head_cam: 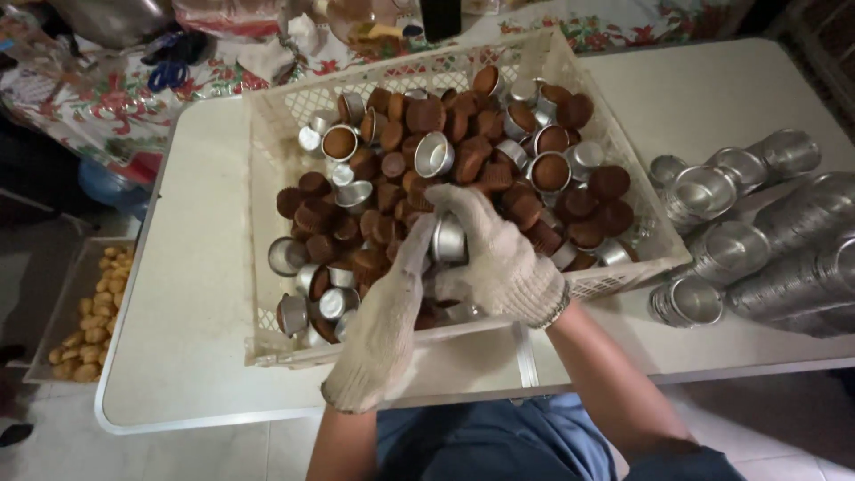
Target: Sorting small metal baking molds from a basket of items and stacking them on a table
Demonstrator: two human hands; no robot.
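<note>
Both hands gloved, white knit. Left hand [383,330] low centre of frame, fingers up at a small metal cup [448,240]; grip state unclear. Right hand [499,258] wrapped around that cup: shiny, round, open mouth facing camera. Behind, cream plastic crate [267,160] on the white worktop [196,294], full of brown cakes [426,114]. Stacked empty cups [766,232] at right.

White table [214,267] on pale tiled floor [53,436], floral cloth [107,107] behind
</note>
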